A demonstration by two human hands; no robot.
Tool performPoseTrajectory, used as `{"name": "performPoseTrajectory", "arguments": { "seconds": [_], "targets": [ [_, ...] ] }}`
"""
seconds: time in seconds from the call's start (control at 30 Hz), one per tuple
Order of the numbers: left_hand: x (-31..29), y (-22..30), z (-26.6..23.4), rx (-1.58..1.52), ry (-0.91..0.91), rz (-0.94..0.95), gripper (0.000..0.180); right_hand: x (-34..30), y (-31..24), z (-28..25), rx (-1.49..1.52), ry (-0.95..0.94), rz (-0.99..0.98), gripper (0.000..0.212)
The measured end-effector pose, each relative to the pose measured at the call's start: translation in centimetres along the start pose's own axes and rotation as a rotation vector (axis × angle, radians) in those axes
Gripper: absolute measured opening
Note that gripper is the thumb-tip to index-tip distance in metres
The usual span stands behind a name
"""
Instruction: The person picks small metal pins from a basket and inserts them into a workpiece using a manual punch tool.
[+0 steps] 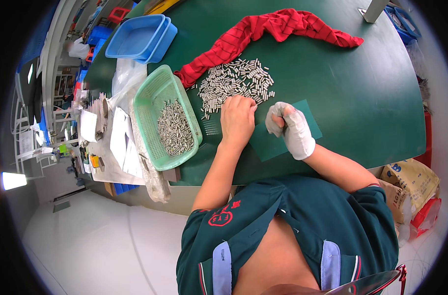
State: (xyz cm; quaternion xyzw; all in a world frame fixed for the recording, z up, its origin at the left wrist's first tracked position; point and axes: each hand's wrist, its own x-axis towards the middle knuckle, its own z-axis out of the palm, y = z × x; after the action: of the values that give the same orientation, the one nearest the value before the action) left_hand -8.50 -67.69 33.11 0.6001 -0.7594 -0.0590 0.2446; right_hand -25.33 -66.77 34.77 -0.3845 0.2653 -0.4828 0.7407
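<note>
Well, hands (pixel 238 120) near metal pins (pixel 234 81), grip unclear.

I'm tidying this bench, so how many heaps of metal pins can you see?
2: one heap on the table, between the red cloth and left hand; the other heap in the green basket.

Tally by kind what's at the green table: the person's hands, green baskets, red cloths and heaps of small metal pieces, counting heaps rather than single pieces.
Hands: 2 (bare left hand, gloved right hand)
Green basket: 1
Red cloth: 1
Heaps of metal pieces: 2 (table heap, basket heap)
Total: 6
</note>
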Motion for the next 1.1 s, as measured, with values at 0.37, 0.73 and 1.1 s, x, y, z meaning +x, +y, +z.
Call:
{"name": "performPoseTrajectory", "arguments": {
  "seconds": [0.37,0.73,1.1],
  "targets": [
    [-2.3,-1.0,-1.5,-1.223,-0.061,-0.317,0.003,-0.1,0.4,-0.2,0.024,0.000,-0.006,0.057],
    [-3.5,-0.9,-1.9,-1.300,-0.080,-0.288,0.004,-0.5,0.4,-0.2,-0.022,-0.073,-0.048,0.058],
    [-2.3,2.8,-4.2,-0.077,-0.277,0.053,0.007,0.4,-0.7,-0.4,0.054,0.006,-0.073,0.053]
  ]
}}
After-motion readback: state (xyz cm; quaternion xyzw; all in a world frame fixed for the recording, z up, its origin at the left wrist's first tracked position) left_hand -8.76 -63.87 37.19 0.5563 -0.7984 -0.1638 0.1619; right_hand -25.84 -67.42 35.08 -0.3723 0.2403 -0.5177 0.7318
